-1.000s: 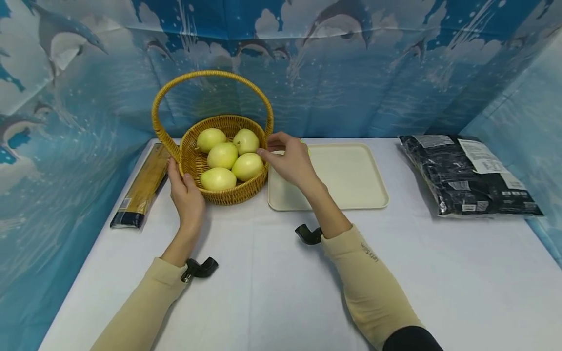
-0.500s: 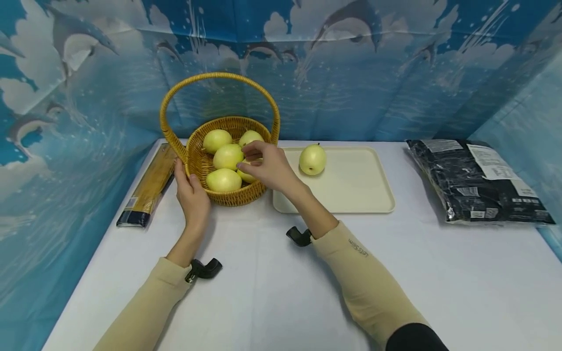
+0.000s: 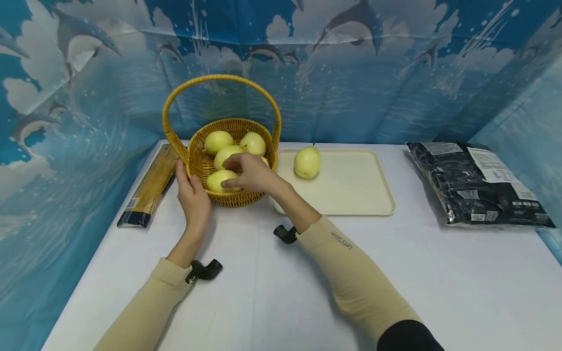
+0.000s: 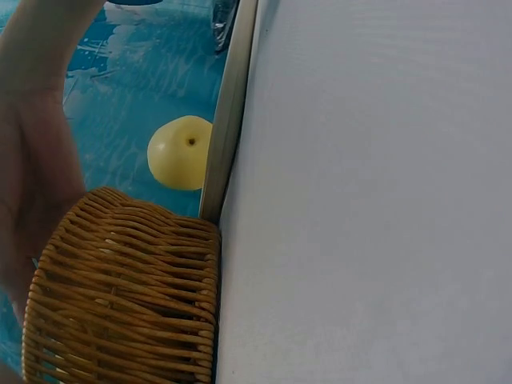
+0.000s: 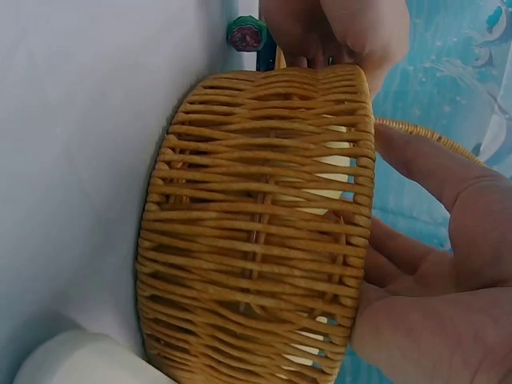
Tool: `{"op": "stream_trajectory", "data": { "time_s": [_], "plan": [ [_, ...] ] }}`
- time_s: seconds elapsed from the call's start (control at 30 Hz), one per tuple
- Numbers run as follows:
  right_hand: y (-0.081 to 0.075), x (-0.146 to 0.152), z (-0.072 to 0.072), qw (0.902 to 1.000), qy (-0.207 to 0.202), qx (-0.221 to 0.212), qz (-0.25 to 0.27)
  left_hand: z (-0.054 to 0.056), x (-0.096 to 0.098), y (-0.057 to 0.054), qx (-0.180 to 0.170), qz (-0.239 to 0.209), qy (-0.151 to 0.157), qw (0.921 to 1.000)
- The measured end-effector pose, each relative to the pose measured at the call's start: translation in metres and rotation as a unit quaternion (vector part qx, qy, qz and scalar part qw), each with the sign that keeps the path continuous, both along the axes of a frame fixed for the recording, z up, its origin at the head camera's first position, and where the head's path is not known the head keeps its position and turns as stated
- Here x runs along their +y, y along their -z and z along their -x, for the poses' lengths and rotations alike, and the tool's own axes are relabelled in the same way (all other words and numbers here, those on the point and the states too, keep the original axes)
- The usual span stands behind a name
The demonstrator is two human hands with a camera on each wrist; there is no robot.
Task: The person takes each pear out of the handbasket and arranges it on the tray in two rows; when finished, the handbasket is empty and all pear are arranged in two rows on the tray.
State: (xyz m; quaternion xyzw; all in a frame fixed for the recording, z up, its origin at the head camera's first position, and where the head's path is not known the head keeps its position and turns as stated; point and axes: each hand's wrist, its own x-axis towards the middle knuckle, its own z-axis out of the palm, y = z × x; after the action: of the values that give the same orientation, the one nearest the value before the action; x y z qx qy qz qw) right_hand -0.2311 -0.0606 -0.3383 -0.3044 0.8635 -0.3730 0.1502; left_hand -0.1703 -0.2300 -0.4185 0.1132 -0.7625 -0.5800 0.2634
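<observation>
While right hand [image 3: 249, 173] reaches: fingers parted, gripping nothing.
Front pear [image 3: 217, 180]: I should close softly.
Left hand [image 3: 193, 199]: straight fingers brace wicker basket [image 3: 232, 199].

Wicker basket [image 3: 237, 199], golden-brown, upright, arched handle [image 3: 221, 77] raised, containing five rounded pale yellow-green fruits [image 3: 218, 142], one mostly hidden; a sixth fruit [image 3: 307, 163], stem-up, on the cream rectangular tray [image 3: 351, 187] beside the basket.

Head looks down; wrist views flank basket [image 4: 120, 296] closely.
</observation>
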Motion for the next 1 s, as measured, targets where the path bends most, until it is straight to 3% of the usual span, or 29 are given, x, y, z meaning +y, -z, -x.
{"op": "stream_trajectory", "data": {
  "time_s": [0.33, 0.63, 0.83, 1.0],
  "plan": [
    [-0.006, -0.009, 0.002, 0.9980, -0.021, 0.023, -0.055, -0.002, -0.002, 0.000, -0.009, 0.007, -0.011, 0.9999],
    [-0.010, -0.025, 0.003, 0.9865, -0.037, 0.066, -0.145, -0.002, -0.002, 0.001, -0.003, 0.002, -0.011, 0.9999],
    [0.001, -0.021, 0.011, 0.9916, -0.056, 0.042, -0.109, -0.002, 0.001, 0.001, 0.003, 0.007, -0.010, 0.9999],
    [0.008, -0.017, 0.014, 0.9954, -0.044, 0.048, -0.070, -0.001, 0.001, 0.000, 0.003, 0.005, -0.004, 1.0000]
  ]
}}
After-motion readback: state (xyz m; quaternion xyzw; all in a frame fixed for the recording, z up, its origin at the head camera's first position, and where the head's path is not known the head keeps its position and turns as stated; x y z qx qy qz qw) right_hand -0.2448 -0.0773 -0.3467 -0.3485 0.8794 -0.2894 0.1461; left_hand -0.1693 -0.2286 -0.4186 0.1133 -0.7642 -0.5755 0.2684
